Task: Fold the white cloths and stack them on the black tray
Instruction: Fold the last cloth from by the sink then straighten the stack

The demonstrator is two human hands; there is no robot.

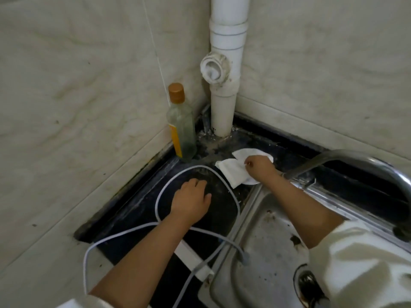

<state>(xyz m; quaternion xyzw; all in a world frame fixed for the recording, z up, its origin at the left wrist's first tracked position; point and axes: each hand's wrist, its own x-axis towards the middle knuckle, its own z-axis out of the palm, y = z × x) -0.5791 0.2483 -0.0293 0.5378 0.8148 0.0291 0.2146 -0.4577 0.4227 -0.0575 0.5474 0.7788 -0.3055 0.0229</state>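
My right hand (259, 167) pinches the white cloth (233, 172); left hand (191, 202), fingers loosely curled, rests on black tray (224, 207). I'd align edges, then crease flat.

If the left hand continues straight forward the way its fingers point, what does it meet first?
Probably the bottle by the wall; the left hand rests on the black tray, fingers pointing that way. Depth is unclear.

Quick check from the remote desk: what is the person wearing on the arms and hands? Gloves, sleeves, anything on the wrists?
No gloves: the left hand and right hand are bare, and so are both forearms. Pale, off-white sleeves are pushed up towards the elbows. No watch or band shows on either wrist. A pale cable crosses the left forearm.
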